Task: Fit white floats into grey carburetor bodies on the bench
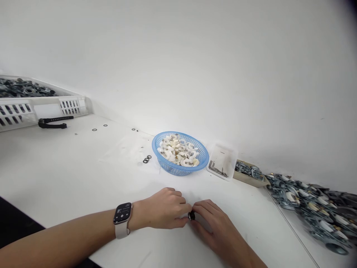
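A small, dark, round part (pixel 191 215) with a shiny edge is held between my two hands, low over the white table. My left hand (pixel 167 208) is closed, its thumb and forefinger pinching the part's left side. From the right, the fingertips and thumb of my right hand (pixel 213 225) close around the same part and cover much of it. Its exact kind is too small to make out. Just beyond my hands stands a blue plastic basket (pixel 180 172) heaped with white plastic pieces (pixel 178 150) that have metal bits on them.
Black rubber rings (pixel 145 160) lie left of the basket. To its right stand a clear tray (pixel 223 158) with thin metal pins and a beige box (pixel 249 179) of metal parts. Metal castings (pixel 312 208) pile up at right. A white crate (pixel 52 106) and a black strap (pixel 52 122) are at left.
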Action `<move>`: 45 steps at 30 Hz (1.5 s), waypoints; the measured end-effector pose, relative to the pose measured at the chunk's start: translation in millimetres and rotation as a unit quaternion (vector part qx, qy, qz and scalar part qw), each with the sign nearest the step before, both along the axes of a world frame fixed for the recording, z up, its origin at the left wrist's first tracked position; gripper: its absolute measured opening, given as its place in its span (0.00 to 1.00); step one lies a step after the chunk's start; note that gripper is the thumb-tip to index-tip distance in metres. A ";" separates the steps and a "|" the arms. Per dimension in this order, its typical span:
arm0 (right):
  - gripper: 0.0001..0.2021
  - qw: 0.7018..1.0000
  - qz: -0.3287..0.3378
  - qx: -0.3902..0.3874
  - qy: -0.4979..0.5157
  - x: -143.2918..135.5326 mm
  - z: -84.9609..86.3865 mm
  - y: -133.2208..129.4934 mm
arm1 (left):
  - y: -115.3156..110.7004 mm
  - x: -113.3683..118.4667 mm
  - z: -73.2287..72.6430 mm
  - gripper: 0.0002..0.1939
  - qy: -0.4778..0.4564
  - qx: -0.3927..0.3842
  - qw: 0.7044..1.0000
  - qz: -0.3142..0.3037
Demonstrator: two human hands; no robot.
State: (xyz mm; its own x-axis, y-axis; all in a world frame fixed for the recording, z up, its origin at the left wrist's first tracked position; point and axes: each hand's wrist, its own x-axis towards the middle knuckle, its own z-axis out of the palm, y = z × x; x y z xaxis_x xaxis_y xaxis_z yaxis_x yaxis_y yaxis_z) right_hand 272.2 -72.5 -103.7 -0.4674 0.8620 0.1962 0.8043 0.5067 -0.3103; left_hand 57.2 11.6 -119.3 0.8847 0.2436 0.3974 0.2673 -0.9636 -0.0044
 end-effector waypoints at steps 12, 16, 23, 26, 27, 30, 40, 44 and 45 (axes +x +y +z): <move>0.10 1.000 0.004 0.010 0.002 -0.7 3.7 -2.3 | -1.8 -0.9 1.3 0.10 -0.002 -0.003 1.000 0.000; 0.09 1.000 0.002 0.005 0.000 -2.5 4.0 -2.5 | -1.4 -0.7 1.9 0.10 0.003 -0.007 1.000 -0.009; 0.06 1.000 0.003 -0.008 -0.014 -2.9 -0.2 -2.5 | -3.3 0.0 2.5 0.12 0.004 0.000 1.000 -0.019; 0.06 1.000 0.001 -0.013 -0.015 -2.6 -0.1 -2.7 | -3.9 0.4 2.9 0.13 0.005 0.002 1.000 -0.018; 0.06 1.000 0.000 -0.015 -0.014 -2.5 0.1 -2.8 | -3.8 0.6 3.0 0.13 0.007 0.002 1.000 -0.016; 0.06 1.000 -0.001 -0.020 -0.014 -2.7 0.6 -2.5 | -2.9 1.1 2.6 0.12 0.010 0.001 1.000 -0.015; 0.08 1.000 -0.001 -0.026 -0.016 -1.3 -0.2 -1.1 | -2.8 -0.2 -0.3 0.09 0.009 -0.001 1.000 -0.020; 0.08 0.999 -0.002 -0.029 -0.020 -1.1 -0.2 -1.8 | -4.2 -0.1 0.4 0.10 0.010 0.002 1.000 -0.022; 0.07 0.999 -0.002 -0.028 -0.020 -1.1 -0.4 -1.9 | -4.3 -0.1 0.6 0.10 0.009 0.004 1.000 -0.023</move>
